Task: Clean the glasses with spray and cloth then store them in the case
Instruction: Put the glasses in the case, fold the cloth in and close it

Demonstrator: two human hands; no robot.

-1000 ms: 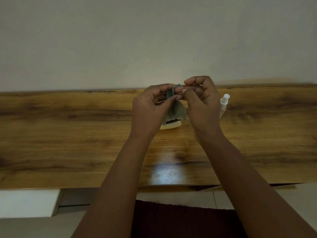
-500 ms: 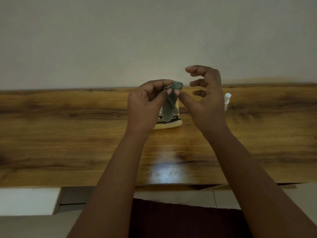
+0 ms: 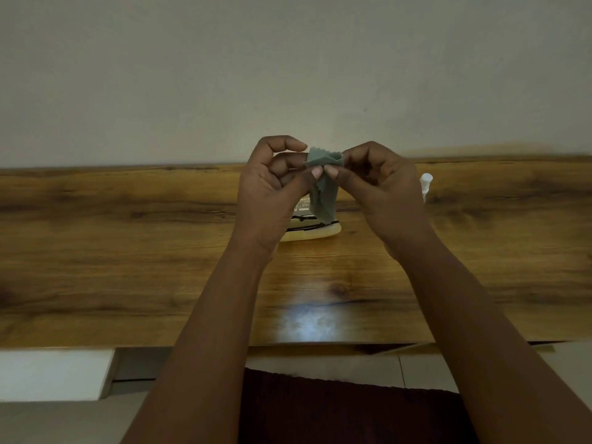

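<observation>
A small grey-green cleaning cloth point(image 3: 323, 193) hangs between my hands above the table. My left hand point(image 3: 272, 187) pinches its upper left corner with thumb and fingers. My right hand point(image 3: 381, 184) pinches the upper right corner. Below and behind the cloth lies a cream glasses case point(image 3: 310, 233), open, with the dark-framed glasses point(image 3: 307, 224) resting in it, partly hidden by my left hand and the cloth. A white spray bottle point(image 3: 426, 184) stands behind my right hand, only its top showing.
The wooden table point(image 3: 128, 251) runs across the view against a plain wall. A white surface point(image 3: 54, 373) sits below the table's front edge at the left, and a dark red mat point(image 3: 320, 411) lies on the floor between my arms.
Half a second ago my right hand was off the cloth with fingers spread. It has come back and taken the cloth's right corner, so the top edge is now stretched between both hands.
</observation>
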